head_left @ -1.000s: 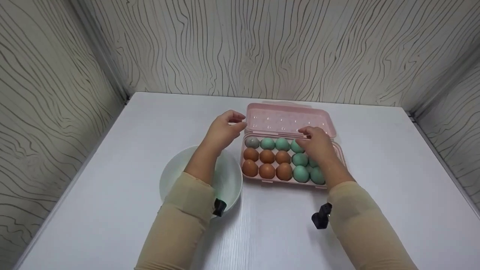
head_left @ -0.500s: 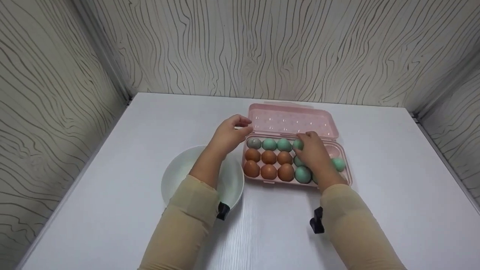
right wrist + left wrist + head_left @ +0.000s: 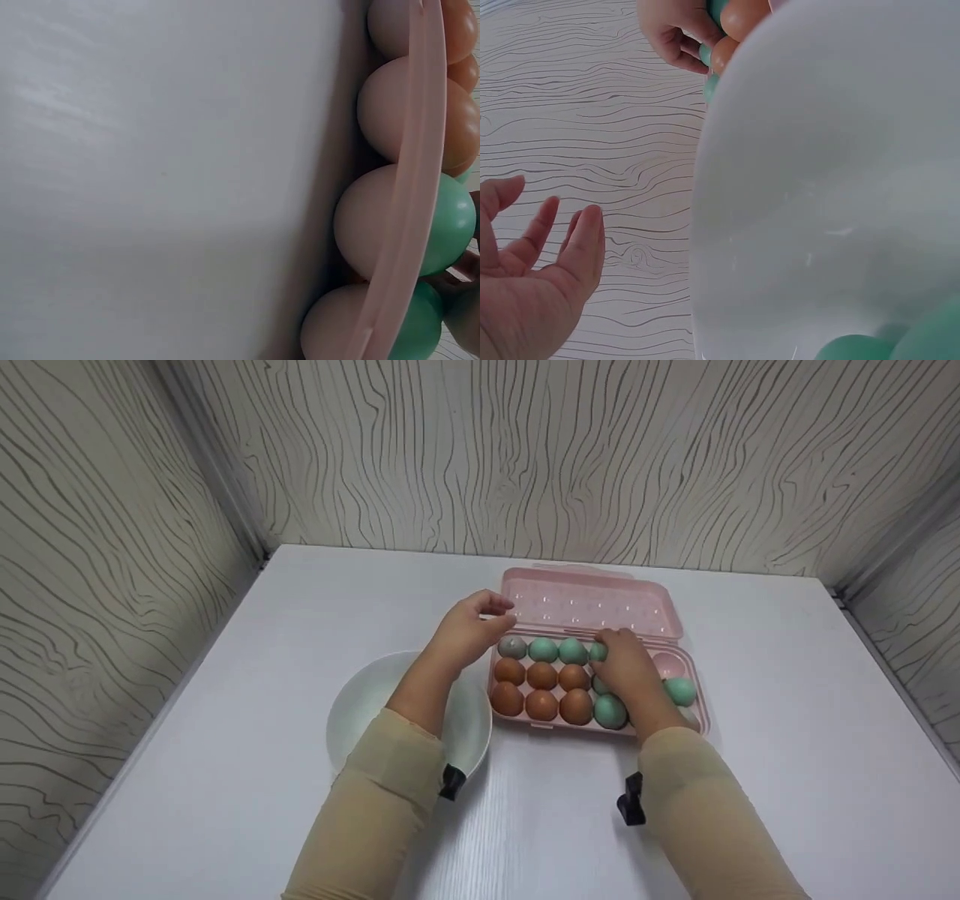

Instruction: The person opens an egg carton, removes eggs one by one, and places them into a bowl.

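A pink egg carton [image 3: 543, 723] lies with its lid folded back, holding rows of brown eggs and green eggs. My right hand [image 3: 627, 664] reaches down over its back row, thumb and fingers around a green egg [image 3: 598, 652]. The palm and wrist hide some of the eggs near it. My left hand [image 3: 466, 631] hovers by the carton's back left corner, fingers loosely bent with nothing between them. At that corner sits a greyish egg [image 3: 512, 646]. In the left wrist view, the left hand [image 3: 544, 277] shows spread fingers beside a white bowl [image 3: 780, 187].
The white bowl [image 3: 351, 690] stands left of the carton under my left forearm, with green eggs [image 3: 855, 349] at its bottom. One carton cup [image 3: 668, 664] at the right holds no egg. A patterned wall [image 3: 510, 457] rises behind the white table [image 3: 187, 720].
My right hand has moved down and slightly left onto the green egg in the back row, uncovering the carton's right end. My left hand has drifted a little right, toward the carton.
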A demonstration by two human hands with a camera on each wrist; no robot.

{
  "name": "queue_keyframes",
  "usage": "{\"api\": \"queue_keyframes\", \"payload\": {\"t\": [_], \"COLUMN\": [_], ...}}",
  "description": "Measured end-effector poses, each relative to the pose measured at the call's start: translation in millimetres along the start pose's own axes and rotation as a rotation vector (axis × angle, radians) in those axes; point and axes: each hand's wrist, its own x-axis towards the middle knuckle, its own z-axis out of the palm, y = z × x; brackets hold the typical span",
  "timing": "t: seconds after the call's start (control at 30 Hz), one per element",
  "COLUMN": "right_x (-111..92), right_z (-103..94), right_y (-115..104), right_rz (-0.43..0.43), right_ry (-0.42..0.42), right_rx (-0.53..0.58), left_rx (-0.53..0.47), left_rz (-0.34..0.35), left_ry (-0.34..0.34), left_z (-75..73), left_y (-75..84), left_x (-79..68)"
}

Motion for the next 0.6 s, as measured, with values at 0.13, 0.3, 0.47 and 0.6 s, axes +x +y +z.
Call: {"api": "queue_keyframes", "payload": {"t": [0.13,0.3,0.47,0.6], "right_x": [0.2,0.9,1.7,1.9], "right_z": [-0.2,1.3,4.2,5.0], "right_y": [1.3,2.6,3.0,2.1], "right_rz": [-0.028,-0.027,-0.032,-0.037], "right_ry": [0.05,0.081,0.111,0.131], "right_rx": [-0.018,-0.016,-0.004,-0.004], "left_rx": [0.027,0.042,0.052,0.061], "left_rz": [-0.01,-0.004,-0.007,0.005], "left_ry": [0.002,-0.006,-0.009,-0.014], "left_z": [2.2,2.9,2.8,1.3], "left_y": [1.2,1.8,2.2,1.2], "left_x": [0.9,1.1,1.4,1.5]}}
